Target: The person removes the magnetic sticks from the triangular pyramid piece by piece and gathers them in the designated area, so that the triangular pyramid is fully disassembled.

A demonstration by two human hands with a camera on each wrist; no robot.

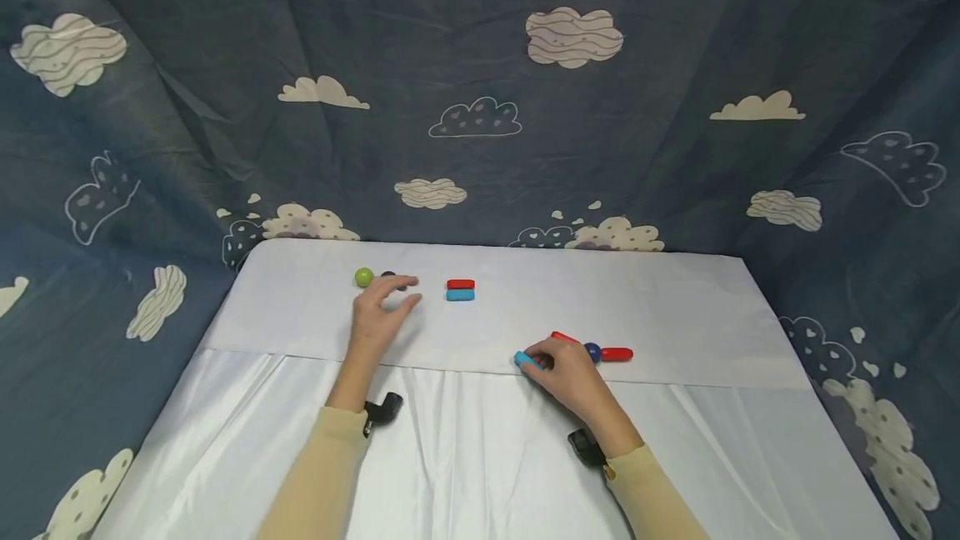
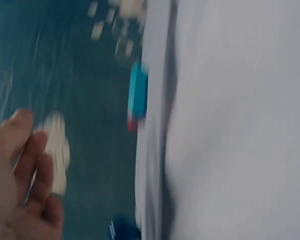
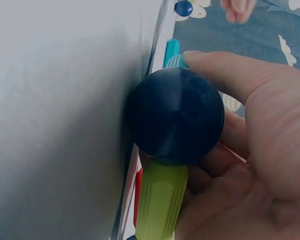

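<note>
My left hand [image 1: 377, 319] is above the table with thumb and fingers apart and nothing between them. A green ball [image 1: 363, 277] and a dark ball [image 1: 388, 275], partly hidden by the fingers, lie beside it. My right hand [image 1: 566, 369] pinches a light blue stick [image 1: 527, 359] between thumb and fingers. In the right wrist view, a large dark blue ball [image 3: 175, 117] sits in front of that stick, with a ridged yellow-green stick [image 3: 162, 200] against its lower side. Behind the right hand lie a blue ball [image 1: 593, 352] and a red stick [image 1: 617, 354] touching it.
Another red stick [image 1: 564, 337] shows partly behind the right hand. Farther back, a red stick [image 1: 461, 283] and a light blue stick [image 1: 461, 295] lie side by side. A white cloth [image 1: 480, 440] covers the table; a dark cloud-patterned curtain [image 1: 480, 48] hangs behind.
</note>
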